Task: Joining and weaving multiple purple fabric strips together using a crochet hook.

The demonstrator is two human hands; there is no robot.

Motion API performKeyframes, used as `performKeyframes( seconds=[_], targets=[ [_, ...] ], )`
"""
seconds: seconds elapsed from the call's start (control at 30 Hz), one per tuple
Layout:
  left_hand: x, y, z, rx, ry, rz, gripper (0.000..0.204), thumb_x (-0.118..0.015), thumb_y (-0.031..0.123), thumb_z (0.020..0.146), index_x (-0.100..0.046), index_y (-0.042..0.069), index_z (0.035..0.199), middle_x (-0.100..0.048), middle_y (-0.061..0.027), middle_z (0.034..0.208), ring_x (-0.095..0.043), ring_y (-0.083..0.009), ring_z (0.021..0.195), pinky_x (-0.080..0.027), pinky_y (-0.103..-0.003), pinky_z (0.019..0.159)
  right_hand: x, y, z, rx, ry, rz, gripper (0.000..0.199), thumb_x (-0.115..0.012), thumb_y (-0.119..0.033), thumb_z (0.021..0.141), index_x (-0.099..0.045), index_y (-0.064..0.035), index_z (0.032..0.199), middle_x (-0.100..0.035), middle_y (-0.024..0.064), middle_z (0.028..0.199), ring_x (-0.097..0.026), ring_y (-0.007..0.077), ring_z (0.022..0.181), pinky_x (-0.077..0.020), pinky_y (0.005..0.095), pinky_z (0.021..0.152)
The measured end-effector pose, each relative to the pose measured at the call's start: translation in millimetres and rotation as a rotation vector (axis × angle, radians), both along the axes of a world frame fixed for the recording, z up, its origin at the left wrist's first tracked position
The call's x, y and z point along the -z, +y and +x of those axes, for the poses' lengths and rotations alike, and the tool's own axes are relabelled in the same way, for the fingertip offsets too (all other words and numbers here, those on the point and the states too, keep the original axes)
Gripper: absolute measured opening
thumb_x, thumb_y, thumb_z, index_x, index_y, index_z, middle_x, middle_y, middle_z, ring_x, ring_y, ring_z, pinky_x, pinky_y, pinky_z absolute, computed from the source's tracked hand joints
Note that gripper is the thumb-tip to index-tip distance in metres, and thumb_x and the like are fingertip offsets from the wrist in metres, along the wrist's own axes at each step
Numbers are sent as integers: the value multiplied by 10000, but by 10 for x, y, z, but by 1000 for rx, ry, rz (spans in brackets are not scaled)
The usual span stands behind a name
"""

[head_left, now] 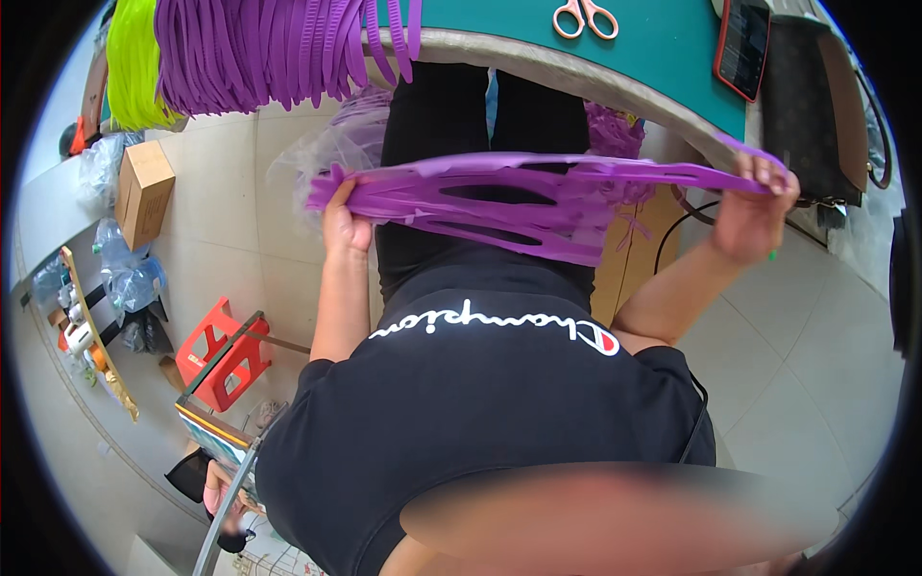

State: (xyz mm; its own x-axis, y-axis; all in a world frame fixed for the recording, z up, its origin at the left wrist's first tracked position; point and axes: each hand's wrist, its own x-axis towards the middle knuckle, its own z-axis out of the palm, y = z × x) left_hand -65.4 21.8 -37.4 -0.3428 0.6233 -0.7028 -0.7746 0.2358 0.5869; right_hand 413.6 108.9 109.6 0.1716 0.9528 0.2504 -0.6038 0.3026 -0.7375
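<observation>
A flat purple rubbery sheet of joined strips [480, 206], with long slots in it, stretches across above my lap. My left hand [348, 221] is closed on its left end, where several strip ends stick out past the fingers. At the right, my right hand [754, 206] grips the end of one strip that runs out from the sheet's upper edge. The sheet's lower right part hangs loose, apart from the right hand. Beyond the left hand, many loose purple straps [269, 48] lie in a row over the table edge, beside a bunch of yellow-green straps [134, 67].
Pink-handled scissors [586, 17] and a phone [741, 48] lie on the green table top [480, 17]. A brown bag [816, 106] stands at the far right. A red stool [226, 355] and a cardboard box [144, 192] are on the left. Another person [223, 490] sits at lower left.
</observation>
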Motion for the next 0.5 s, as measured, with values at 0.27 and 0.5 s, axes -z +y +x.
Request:
performKeyframes(
  seconds=[0.27,0.5],
  targets=[
    [-648,252,544,225,1421,210,542,-678,32,770,-511,36,1286,-541,-134,1242,-501,-307,1190,-332,-399,1071,-241,70,-566,-210,-233,121,246,-622,-89,909,-390,-130,838,-576,113,854,-459,144,704,-379,269,630],
    [-1186,751,1575,877,1602,934,394,-714,273,824,-620,109,1170,-638,-67,1111,-578,-254,1094,-304,-480,1068,-286,84,-908,-296,-329,128,260,-609,-83,915,-371,-148,832,-575,92,873,-449,130,665,-350,274,615]
  ],
)
